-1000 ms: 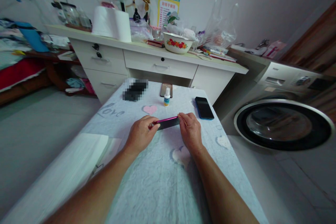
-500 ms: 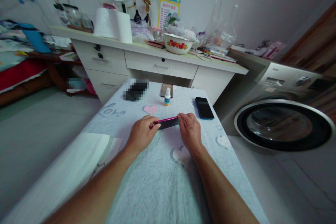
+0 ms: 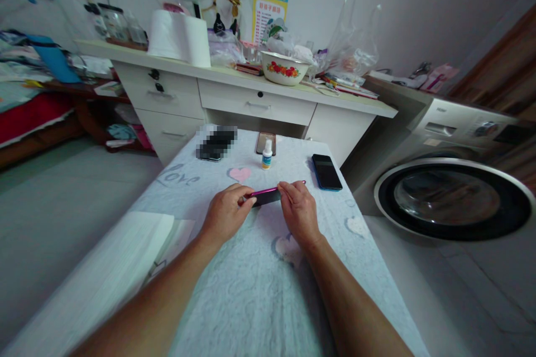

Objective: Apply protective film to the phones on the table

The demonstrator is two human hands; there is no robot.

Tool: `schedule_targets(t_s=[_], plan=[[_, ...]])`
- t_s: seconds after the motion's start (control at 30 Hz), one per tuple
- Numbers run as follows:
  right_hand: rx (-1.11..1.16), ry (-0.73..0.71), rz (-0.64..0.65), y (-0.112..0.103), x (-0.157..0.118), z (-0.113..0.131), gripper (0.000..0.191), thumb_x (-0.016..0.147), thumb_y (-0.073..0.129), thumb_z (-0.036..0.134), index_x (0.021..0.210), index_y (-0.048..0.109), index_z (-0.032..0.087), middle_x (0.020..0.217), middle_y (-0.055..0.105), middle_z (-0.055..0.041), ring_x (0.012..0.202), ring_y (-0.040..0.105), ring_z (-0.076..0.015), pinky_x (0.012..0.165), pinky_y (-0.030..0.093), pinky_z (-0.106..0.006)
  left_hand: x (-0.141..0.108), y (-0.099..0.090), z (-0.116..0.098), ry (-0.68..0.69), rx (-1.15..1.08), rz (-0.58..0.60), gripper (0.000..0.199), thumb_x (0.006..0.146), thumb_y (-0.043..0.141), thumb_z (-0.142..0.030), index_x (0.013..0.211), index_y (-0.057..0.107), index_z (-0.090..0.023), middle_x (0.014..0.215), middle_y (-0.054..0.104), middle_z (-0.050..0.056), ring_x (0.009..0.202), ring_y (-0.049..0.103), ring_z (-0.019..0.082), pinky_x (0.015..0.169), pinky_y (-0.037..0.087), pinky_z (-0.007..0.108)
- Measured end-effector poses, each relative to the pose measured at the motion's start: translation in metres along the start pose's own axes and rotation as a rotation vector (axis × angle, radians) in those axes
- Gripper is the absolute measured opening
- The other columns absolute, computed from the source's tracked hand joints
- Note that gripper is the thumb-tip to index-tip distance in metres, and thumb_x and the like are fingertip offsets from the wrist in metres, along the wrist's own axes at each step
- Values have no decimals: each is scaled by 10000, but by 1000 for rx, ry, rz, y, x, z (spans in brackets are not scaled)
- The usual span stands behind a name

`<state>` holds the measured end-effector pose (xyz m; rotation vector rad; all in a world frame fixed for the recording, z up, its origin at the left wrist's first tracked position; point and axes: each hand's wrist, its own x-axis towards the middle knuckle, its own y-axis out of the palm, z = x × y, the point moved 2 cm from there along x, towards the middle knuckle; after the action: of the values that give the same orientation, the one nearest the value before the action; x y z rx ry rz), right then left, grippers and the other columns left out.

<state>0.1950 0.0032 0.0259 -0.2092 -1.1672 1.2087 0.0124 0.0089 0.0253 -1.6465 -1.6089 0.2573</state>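
My left hand (image 3: 228, 209) is closed on the left end of a phone (image 3: 267, 196) with a bright pink edge and a dark face. The phone is tilted just above the cloth-covered table, its pink edge uppermost. My right hand (image 3: 299, 209) pinches at the upper edge toward the phone's right side, and a bit of pink edge sticks out past its fingers. Whether something small sits between those fingertips I cannot make out. Beyond the hands stands a small white spray bottle (image 3: 267, 156) with a blue and yellow label.
A second phone (image 3: 326, 172) lies at the right table edge, and another flat phone-like item (image 3: 262, 143) lies behind the bottle. A blurred-out dark object (image 3: 216, 144) rests back left. Drawers (image 3: 255, 106) border the far side; a washing machine (image 3: 452, 134) stands right.
My right hand has shifted left along the phone's upper edge, so that the phone's right end now shows beyond it. My left hand keeps its place on the phone.
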Motion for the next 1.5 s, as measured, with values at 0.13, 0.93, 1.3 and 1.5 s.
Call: schedule_targets(t_s=[0.13, 0.93, 1.3, 1.5], plan=[[1, 8, 3, -1, 0, 0, 249, 931, 431, 229, 1060, 644, 213, 841, 571, -36, 757, 566, -135, 730, 454, -235, -1, -1, 0, 6, 6, 3, 156, 810, 535, -244, 881, 666, -199, 790, 631, 2, 674, 589, 131, 626, 434, 233], [-22, 33, -29, 0, 1, -4, 255, 926, 442, 248, 1068, 650, 205, 847, 578, -42, 749, 565, -136, 726, 449, -239, -2, 0, -1, -1, 7, 6, 142, 809, 544, -238, 877, 663, -201, 796, 631, 3, 676, 590, 131, 625, 433, 236], [-26, 27, -27, 0, 1, -2, 256, 925, 438, 247, 1062, 652, 211, 831, 568, -37, 743, 560, -136, 718, 447, -241, -1, -1, -2, -4, 18, -4, 146, 797, 548, -239, 872, 666, -197, 782, 630, 5, 675, 592, 135, 615, 437, 233], [-16, 28, -23, -1, 1, -1, 257, 929, 432, 240, 1062, 649, 206, 833, 568, -38, 747, 560, -135, 730, 447, -241, -1, -1, -2, -7, 11, 5, 148, 804, 546, -233, 880, 665, -191, 791, 630, 9, 671, 591, 133, 626, 439, 237]])
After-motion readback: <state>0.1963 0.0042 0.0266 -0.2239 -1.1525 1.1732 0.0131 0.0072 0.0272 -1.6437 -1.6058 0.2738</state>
